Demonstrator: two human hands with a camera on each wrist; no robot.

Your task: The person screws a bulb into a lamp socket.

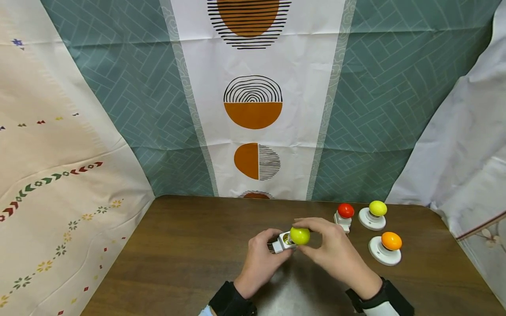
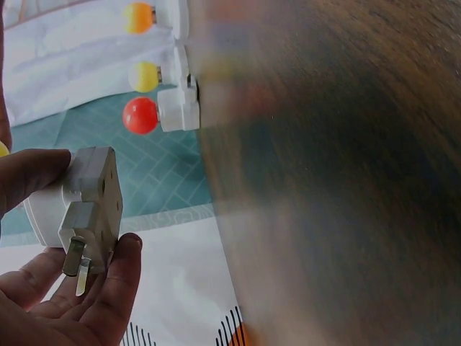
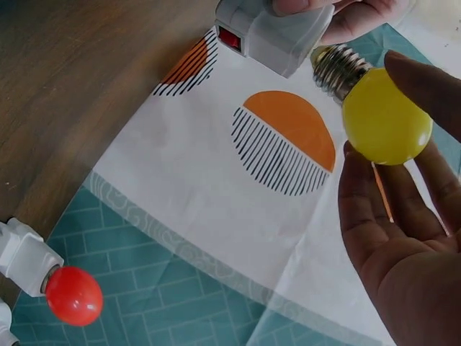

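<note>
My left hand (image 1: 264,254) grips a white plug-in lamp socket (image 1: 283,242) between thumb and fingers. Two flat metal prongs (image 2: 78,267) stick out of its back in the left wrist view, and a red switch (image 3: 230,39) shows on its side in the right wrist view. My right hand (image 1: 336,250) pinches a yellow-green light bulb (image 1: 300,236) by its round glass. The bulb's metal screw base (image 3: 341,71) points at the socket's opening and sits right by its rim, still outside it. Both things are held up above the table.
At the right of the brown table (image 1: 182,254) stand a red bulb (image 1: 345,210) in a white plug-in socket, a yellow bulb (image 1: 377,208) on a round white base and an orange bulb (image 1: 391,241) on another. A patterned cloth (image 1: 253,57) hangs behind the table.
</note>
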